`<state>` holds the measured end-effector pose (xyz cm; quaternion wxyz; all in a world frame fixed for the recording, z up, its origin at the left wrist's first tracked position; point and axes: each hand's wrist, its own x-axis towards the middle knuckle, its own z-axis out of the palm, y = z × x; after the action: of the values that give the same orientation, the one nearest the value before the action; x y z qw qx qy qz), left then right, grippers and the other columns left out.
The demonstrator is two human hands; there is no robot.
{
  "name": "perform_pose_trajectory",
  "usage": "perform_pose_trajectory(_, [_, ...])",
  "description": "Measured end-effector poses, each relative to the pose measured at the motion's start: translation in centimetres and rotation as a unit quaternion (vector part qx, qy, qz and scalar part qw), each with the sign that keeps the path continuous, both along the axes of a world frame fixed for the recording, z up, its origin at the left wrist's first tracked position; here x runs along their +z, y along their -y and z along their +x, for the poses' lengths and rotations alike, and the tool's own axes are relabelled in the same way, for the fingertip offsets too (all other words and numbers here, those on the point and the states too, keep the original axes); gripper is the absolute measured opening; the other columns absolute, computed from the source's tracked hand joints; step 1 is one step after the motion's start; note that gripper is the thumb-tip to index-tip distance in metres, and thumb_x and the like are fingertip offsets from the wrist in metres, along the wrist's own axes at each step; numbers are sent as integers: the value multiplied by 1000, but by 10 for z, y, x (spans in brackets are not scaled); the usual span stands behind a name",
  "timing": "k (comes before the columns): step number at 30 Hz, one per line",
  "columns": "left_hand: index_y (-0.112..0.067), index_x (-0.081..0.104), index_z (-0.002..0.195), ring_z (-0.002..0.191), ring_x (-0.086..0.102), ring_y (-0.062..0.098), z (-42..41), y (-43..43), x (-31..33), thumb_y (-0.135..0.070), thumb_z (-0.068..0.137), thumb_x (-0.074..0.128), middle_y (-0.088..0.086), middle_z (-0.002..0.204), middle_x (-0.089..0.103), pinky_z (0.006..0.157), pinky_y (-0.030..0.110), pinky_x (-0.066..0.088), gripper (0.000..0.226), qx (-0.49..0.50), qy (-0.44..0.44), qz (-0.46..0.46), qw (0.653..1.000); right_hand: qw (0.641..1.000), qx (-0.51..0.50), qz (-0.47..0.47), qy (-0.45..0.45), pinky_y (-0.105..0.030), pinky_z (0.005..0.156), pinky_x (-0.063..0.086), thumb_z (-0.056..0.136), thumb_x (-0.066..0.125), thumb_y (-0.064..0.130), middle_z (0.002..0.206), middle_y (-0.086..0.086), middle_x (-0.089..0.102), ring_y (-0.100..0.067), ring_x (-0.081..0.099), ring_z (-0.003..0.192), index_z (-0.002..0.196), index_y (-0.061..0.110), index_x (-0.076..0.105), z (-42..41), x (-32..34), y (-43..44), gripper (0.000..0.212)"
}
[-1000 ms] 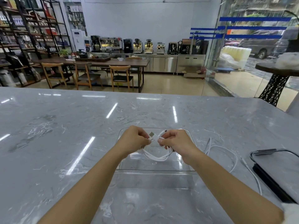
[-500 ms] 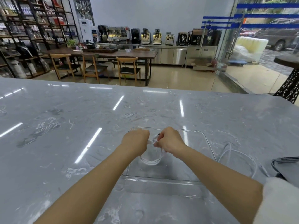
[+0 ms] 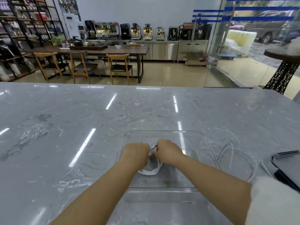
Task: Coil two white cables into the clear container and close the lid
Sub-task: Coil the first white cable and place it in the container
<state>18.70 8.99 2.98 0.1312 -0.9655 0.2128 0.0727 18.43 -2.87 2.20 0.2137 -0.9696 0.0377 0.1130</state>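
A clear rectangular container (image 3: 164,132) stands open on the marble counter in front of me. Inside it my left hand (image 3: 135,152) and my right hand (image 3: 168,151) are closed side by side on a coiled white cable (image 3: 150,171); its loops hang below my fingers near the container's floor and a metal plug tip pokes up between my hands. A second white cable (image 3: 233,153) lies loose on the counter to the right of the container. The container's lid (image 3: 287,166), dark-rimmed, lies at the far right.
The grey marble counter (image 3: 65,135) stretches wide to the left and ahead. Beyond its far edge are a wooden table with chairs, shelves, coffee machines and a glass wall. A white sleeve (image 3: 274,202) covers my right upper arm.
My hands have lowered the coiled cable down into the container, from above its rim to near its floor. The view shifted slightly to the left.
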Motion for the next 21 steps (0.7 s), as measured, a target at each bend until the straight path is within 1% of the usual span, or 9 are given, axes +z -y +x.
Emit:
perform_pose_trajectory(2, [-8,46,118,107,58,31,1,0,0,-16,89,48,13,120,57,79,35,43,30,3,-1,2,1000,1000,19,-21,-8,-29,65,37,81,59,23,104,-15,64,-30,59,86,71,11,47,-2,4,1,19])
perform_pose_trajectory(3, [-9,47,117,107,58,30,3,-1,1,-19,89,48,13,120,57,79,34,44,30,5,1,2,1000,999,31,-30,-8,-30,66,37,83,58,24,106,-15,63,-32,59,91,83,11,53,-3,7,1,14])
perform_pose_trajectory(5, [-11,49,115,107,58,29,5,-1,7,-25,89,48,11,119,57,78,33,43,29,17,5,-4,1000,998,54,-44,4,-32,68,38,86,56,28,110,-15,61,-34,58,96,97,9,55,-8,15,5,22])
perform_pose_trajectory(7, [-15,50,115,105,58,26,8,3,21,-31,88,50,8,120,57,77,32,42,32,34,3,-21,999,995,76,-55,33,-34,70,40,87,55,33,113,-15,59,-34,57,99,104,9,54,-16,28,12,30])
perform_pose_trajectory(10, [-17,49,119,103,58,25,5,19,52,-36,88,51,6,121,57,75,32,42,36,45,19,-78,996,990,115,-50,68,-36,77,43,88,56,37,119,-13,57,-33,56,104,116,11,51,-29,58,27,39])
perform_pose_trajectory(14, [-17,55,111,90,58,26,-7,66,93,-33,89,51,7,109,61,67,32,41,28,34,96,-205,974,977,120,3,175,-32,75,42,88,57,32,118,-8,60,-27,56,101,119,15,51,-52,106,68,37])
perform_pose_trajectory(17, [-17,57,105,80,56,22,-21,109,118,-32,90,48,4,99,64,64,32,42,23,38,167,-325,930,959,76,-38,269,-34,72,42,90,53,32,115,-7,60,-26,56,97,119,15,49,-68,124,119,34])
perform_pose_trajectory(19, [-16,57,104,82,59,24,-33,140,125,-32,90,47,5,96,65,68,35,49,24,17,195,-359,912,952,30,-60,297,-37,73,45,91,51,31,115,-7,60,-28,57,98,120,15,48,-76,123,157,34])
perform_pose_trajectory(21, [-13,57,103,84,60,26,-48,171,124,-32,90,47,6,97,65,71,36,50,25,-22,211,-355,911,954,-10,-77,290,-39,76,47,91,50,31,116,-8,59,-29,58,99,120,14,47,-84,113,192,33])
